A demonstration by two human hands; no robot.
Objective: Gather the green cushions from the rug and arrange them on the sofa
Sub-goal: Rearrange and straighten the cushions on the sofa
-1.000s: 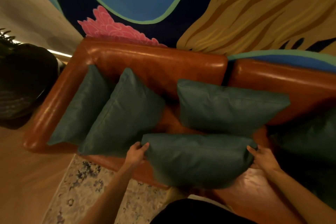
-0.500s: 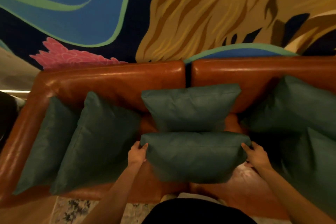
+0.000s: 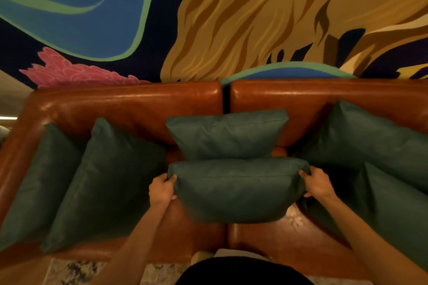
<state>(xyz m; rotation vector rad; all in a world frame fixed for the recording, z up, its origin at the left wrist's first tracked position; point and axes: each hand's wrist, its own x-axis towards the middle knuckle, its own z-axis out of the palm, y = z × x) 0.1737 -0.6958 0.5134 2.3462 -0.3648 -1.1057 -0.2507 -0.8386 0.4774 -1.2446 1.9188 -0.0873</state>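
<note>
Between hands — green cushion (image 3: 236,188); left (image 3: 161,190), right (image 3: 317,184) grip ends.

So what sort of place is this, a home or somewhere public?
Likely a lounge or sitting room; home or public, I cannot tell. A brown leather sofa lined with green cushions, a bold painted mural behind it, and a patterned rug at its foot.
</note>
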